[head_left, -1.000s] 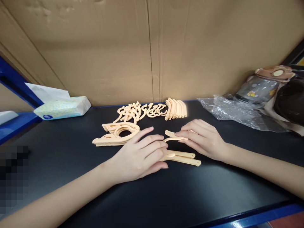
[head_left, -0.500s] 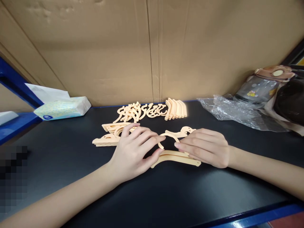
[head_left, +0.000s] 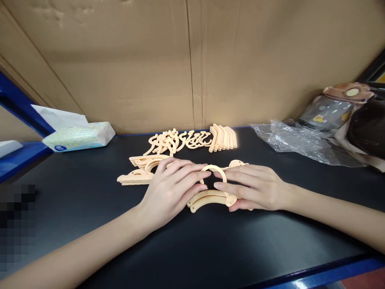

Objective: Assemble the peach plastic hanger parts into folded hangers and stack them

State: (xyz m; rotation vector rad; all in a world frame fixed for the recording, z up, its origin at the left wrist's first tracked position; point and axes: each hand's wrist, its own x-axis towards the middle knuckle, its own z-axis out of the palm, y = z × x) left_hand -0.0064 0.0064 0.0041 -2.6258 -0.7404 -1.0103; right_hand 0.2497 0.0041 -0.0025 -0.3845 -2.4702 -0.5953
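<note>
Lying at far left on the table (head_left: 192, 253), tissues (head_left: 82, 137) come first, then a stack (head_left: 140, 178), partly covered by the left hand (head_left: 171, 188), which pinches one end of a hook (head_left: 213, 167). Loose hooks (head_left: 168, 140) lie behind. Two bars (head_left: 210, 198) lie just below the hook, which arches between both hands; a row of bars (head_left: 222, 138) sits farther back. Rightward, the right hand (head_left: 255, 186) grips the hook's other side. Plastic (head_left: 297, 140) and a bottle (head_left: 329, 108) follow.
</note>
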